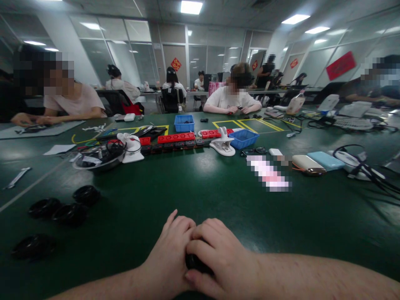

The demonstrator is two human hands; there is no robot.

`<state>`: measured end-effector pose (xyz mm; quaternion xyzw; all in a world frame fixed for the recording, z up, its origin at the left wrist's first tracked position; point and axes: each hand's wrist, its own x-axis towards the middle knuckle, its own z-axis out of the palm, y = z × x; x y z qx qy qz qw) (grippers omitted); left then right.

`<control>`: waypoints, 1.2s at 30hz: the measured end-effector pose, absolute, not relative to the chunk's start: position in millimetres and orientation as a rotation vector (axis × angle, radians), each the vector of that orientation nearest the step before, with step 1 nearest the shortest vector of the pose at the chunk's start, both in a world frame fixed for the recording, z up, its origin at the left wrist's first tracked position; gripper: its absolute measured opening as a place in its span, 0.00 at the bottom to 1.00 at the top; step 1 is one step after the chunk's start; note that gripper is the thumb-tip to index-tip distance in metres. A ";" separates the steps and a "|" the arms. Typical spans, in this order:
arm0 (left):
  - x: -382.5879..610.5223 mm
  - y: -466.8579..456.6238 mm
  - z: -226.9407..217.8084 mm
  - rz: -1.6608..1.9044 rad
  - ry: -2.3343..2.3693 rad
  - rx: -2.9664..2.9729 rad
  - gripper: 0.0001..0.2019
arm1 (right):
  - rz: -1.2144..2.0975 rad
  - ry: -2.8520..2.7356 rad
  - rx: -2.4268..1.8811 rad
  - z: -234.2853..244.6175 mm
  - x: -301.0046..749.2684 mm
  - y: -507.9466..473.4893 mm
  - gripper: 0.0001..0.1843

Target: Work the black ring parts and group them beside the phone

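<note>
Low in the middle of the view, my right hand (220,254) curls its fingers over a glossy black rounded piece (196,263). Pressed against the other side of it is my left hand (175,246), its fingers bent and partly hidden behind the right ones, one finger sticking up. Most of the black piece is covered, so its full shape does not show. On the left of the table lie several shiny black ring-shaped pieces (70,213), apart from my hands.
Across the green table (175,183) stand a metal bowl (98,164) of parts, a red-and-black strip (176,138), a white clamp base (223,146) and blue bins (243,138). A wrench (18,178) lies left; cables (364,164) and devices lie right. People sit around.
</note>
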<state>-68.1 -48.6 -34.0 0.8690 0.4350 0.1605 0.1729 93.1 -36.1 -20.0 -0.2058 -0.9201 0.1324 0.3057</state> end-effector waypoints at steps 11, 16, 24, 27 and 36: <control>-93.8 -8.9 -9.6 0.187 0.744 2.418 0.23 | 0.416 -2.409 -0.053 -14.3 93.3 -30.5 0.14; -96.0 -8.1 -6.5 0.050 0.702 2.402 0.27 | 0.495 -2.434 -0.001 -17.5 91.7 -31.2 0.15; -99.3 -15.0 -3.0 -0.032 0.819 2.372 0.50 | 0.422 -2.397 -0.120 -4.0 95.3 -33.4 0.19; -96.2 -27.2 -8.1 -0.029 0.897 2.388 0.54 | 0.368 -2.371 -0.176 -2.1 97.6 -32.4 0.25; -75.1 -43.9 -32.3 0.527 1.270 2.490 0.24 | 0.418 -2.329 -0.365 -15.9 91.6 -31.7 0.17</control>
